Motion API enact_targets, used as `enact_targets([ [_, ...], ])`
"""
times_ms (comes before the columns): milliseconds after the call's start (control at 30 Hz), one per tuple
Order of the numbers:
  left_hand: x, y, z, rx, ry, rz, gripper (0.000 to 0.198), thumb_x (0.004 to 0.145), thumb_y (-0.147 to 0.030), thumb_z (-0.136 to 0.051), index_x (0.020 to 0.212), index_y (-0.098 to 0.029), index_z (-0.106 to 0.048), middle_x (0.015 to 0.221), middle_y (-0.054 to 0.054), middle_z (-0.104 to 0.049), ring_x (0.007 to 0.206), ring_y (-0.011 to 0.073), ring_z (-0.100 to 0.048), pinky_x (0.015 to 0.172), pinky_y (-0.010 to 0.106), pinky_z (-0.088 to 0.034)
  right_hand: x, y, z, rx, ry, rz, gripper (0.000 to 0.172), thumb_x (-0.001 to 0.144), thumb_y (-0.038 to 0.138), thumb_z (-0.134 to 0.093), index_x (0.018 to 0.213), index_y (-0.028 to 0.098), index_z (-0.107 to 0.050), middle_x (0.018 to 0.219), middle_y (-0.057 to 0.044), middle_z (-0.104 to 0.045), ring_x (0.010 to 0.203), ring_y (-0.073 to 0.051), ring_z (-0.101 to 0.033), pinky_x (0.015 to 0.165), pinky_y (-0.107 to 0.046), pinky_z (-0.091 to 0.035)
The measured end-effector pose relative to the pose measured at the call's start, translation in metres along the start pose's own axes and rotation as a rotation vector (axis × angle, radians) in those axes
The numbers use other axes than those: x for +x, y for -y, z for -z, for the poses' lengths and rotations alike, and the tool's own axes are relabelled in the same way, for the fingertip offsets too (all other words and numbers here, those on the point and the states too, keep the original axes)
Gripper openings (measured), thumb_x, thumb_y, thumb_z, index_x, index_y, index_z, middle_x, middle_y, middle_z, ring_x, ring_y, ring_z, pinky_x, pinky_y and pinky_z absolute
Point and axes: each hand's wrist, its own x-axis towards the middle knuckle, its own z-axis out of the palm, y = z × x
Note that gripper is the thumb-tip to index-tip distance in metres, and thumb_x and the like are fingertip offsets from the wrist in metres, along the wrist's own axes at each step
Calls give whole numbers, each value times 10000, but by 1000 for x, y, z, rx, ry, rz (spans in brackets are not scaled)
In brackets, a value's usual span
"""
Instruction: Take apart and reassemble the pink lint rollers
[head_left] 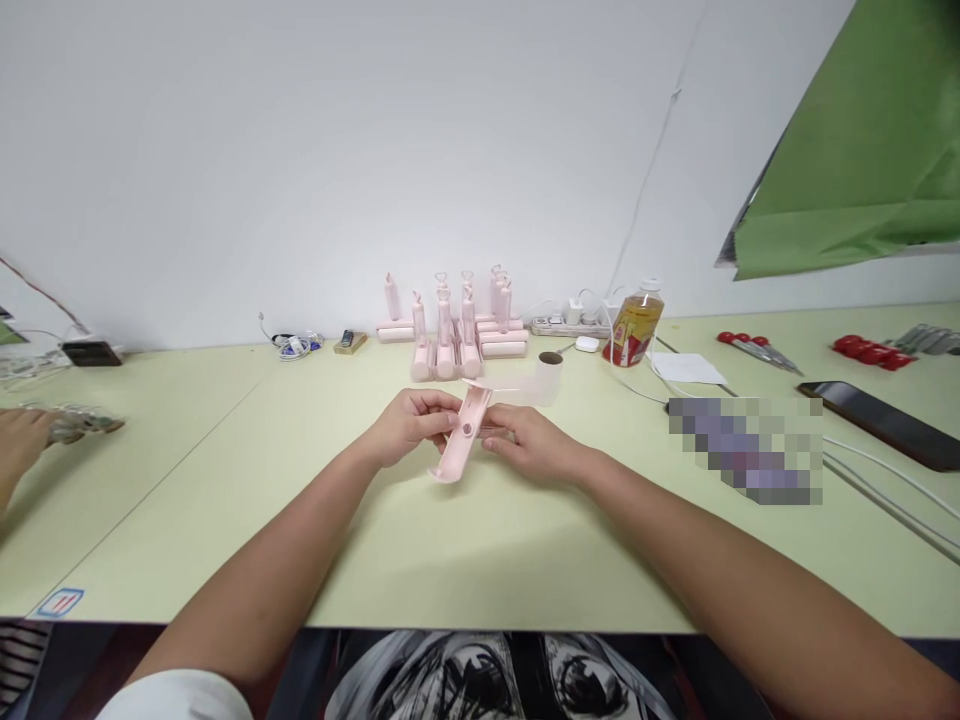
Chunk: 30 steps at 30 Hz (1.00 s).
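Note:
Both my hands meet over the middle of the pale green table [465, 560]. My left hand [409, 425] is closed round the upper part of a pink plastic lint-roller handle piece [463, 445], which tilts from upper right to lower left. My right hand [529, 445] pinches the same piece from the right side, fingers pressed together. Just behind my right hand stands a translucent roll [548, 379] with a dark core.
Several pink lint rollers [457, 330] stand and lie at the back by the wall. An oil bottle [634, 325], power strip [570, 325], cables, a dark phone [885, 422] and red-handled tools [754, 348] lie at right. Another person's hand [19, 445] is at the far left edge.

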Motion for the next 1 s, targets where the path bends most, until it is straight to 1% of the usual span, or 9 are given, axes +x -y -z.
enact_targets([
  [200,-2,0,-6,54,-29,29,306,695,-374,-772,879,-135,-718,704,13,-636,603,100,-543,561,225,-416,0,0,-1,-24,-3,-13,319,895,241,-543,1197,192,-633,1133,-100,-675,1019,-238,-621,888,-381,-471],
  [400,1,5,-6,42,-15,46,354,689,-411,-765,879,-121,-690,687,12,-608,590,108,-534,542,234,-420,-1,3,2,-32,17,-9,331,890,237,-546,1206,198,-635,1118,-96,-686,1023,-246,-619,884,-389,-471],
  [467,0,5,-5,47,18,61,359,695,-417,-761,886,-124,-679,669,6,-591,577,108,-533,525,230,-427,-1,5,3,-38,24,-7,331,882,234,-557,1200,203,-642,1105,-94,-693,1019,-249,-621,887,-392,-468],
  [567,-2,4,-3,64,132,71,332,730,-418,-736,885,-131,-670,676,7,-595,574,104,-538,523,224,-436,-2,7,4,-14,57,20,319,882,223,-555,1186,203,-648,1114,-87,-692,1024,-240,-620,897,-377,-461],
  [633,-4,3,-2,69,174,61,324,744,-418,-722,887,-133,-668,699,20,-619,590,109,-554,535,225,-442,-2,8,4,6,78,38,306,887,218,-546,1174,201,-649,1106,-79,-690,1013,-227,-620,885,-355,-461],
  [733,-4,2,-2,52,137,16,319,736,-421,-726,846,-130,-657,676,16,-616,586,109,-549,539,224,-431,-1,10,4,-16,60,52,285,891,233,-545,1152,186,-650,1035,-76,-688,926,-208,-620,822,-322,-462],
  [867,-1,5,-3,-6,63,-65,359,696,-436,-755,829,-121,-646,649,-4,-571,574,105,-524,545,235,-427,0,11,3,-136,-44,97,278,894,268,-542,1128,154,-641,910,-77,-673,802,-194,-591,740,-308,-439],
  [933,0,7,-3,-42,1,-105,376,677,-446,-765,816,-121,-638,646,-5,-562,570,108,-524,547,243,-430,1,9,5,-204,-88,114,283,902,294,-531,1123,152,-636,870,-75,-665,795,-198,-583,733,-309,-425],
  [1000,-1,6,-3,-67,-98,-140,382,662,-453,-768,799,-124,-631,630,-8,-557,547,106,-514,529,242,-420,2,7,9,-276,-159,65,295,908,318,-519,1130,155,-625,862,-74,-659,769,-195,-576,716,-308,-411],
])
